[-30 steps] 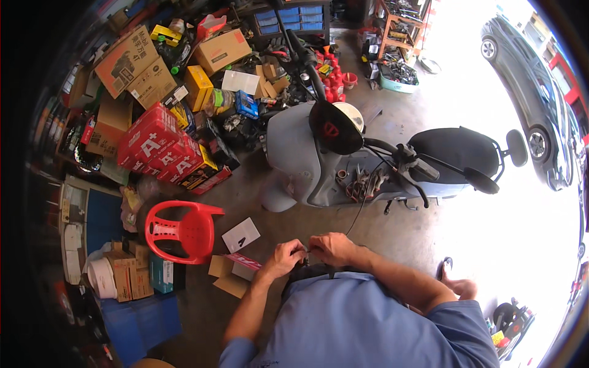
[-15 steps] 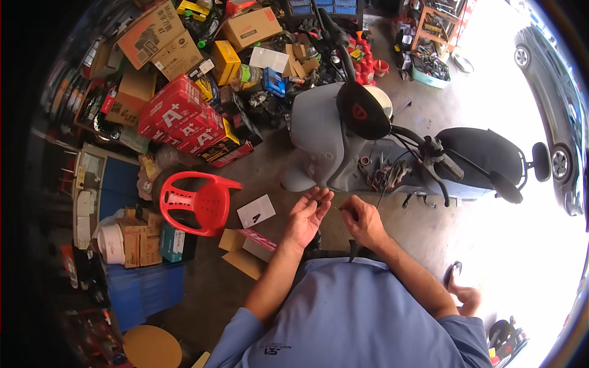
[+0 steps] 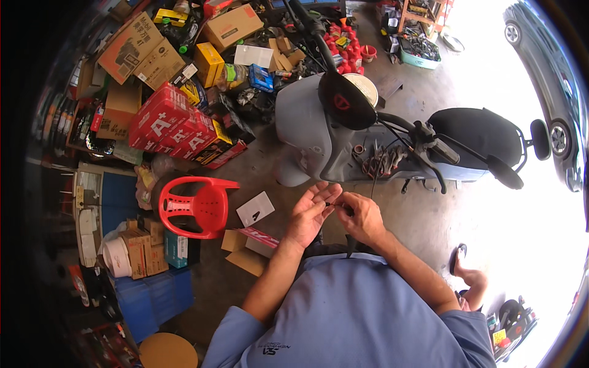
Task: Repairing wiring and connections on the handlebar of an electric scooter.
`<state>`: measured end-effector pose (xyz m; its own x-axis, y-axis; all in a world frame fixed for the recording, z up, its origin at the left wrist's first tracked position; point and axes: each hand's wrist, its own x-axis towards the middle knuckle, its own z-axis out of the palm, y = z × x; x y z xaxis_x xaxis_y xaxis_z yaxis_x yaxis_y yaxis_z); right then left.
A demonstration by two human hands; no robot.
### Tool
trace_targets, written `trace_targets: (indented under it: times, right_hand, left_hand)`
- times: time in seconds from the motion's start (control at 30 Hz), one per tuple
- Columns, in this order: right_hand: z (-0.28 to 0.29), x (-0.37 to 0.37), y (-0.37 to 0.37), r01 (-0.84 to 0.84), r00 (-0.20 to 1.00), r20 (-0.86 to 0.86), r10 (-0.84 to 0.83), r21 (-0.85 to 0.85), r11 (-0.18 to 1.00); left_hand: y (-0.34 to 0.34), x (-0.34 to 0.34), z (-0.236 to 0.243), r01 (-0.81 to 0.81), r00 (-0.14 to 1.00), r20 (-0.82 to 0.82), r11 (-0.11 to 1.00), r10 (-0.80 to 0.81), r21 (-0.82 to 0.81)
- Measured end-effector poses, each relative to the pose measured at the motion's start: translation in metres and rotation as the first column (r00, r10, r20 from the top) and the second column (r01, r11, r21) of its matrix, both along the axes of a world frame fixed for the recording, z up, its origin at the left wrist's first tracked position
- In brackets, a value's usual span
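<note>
The left hand [image 3: 308, 216] was turned palm up, its fingers loosely extended and its thumb beside a small dark piece [image 3: 329, 204]; whether the thumb pinched that piece or merely steadied it could not be told. The right hand [image 3: 363, 218] was curled narrow, thumb and fingers closed on the other end of the piece, which sat between the two hands, near the lower side of the grey scooter [image 3: 299, 113].

Half a second earlier a gap had shown between the hands; now they had come together at the piece, so the handling involved both of them at once. A second earlier they had been lower, close to the shirt.

A thin black cable [image 3: 375, 186] ran down from the handlebar side toward the right hand, though it was too fine there to say whether it joined the piece. On the scooter's footboard lay a jumble of small items [image 3: 385, 161] beside a tape-like ring [image 3: 359, 149]. An open cardboard box [image 3: 245, 260] stood left of the left forearm.
</note>
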<state>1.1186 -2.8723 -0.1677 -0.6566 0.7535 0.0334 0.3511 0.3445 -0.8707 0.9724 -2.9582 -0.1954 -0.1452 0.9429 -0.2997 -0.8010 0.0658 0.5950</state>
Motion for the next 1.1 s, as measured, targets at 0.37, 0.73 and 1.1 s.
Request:
trace_targets:
  times: [0.37,0.73,1.1]
  right_hand:
    - [-0.013,-0.001,0.001,-0.009,0.997,-0.073,-0.002,-0.149,0.989]
    - [-0.012,-0.003,-0.004,0.028,0.998,-0.044,-0.037,-0.192,0.981]
    - [-0.009,-0.001,-0.01,0.015,1.0,0.017,-0.012,-0.244,0.97]
  left_hand:
    - [0.002,0.014,0.0,0.016,0.846,-0.529,0.994,-0.069,-0.104]
    - [-0.004,0.016,-0.018,-0.037,0.927,-0.372,0.974,-0.049,-0.221]
    - [-0.002,0.016,-0.009,-0.061,0.997,0.044,0.998,0.06,0.023]
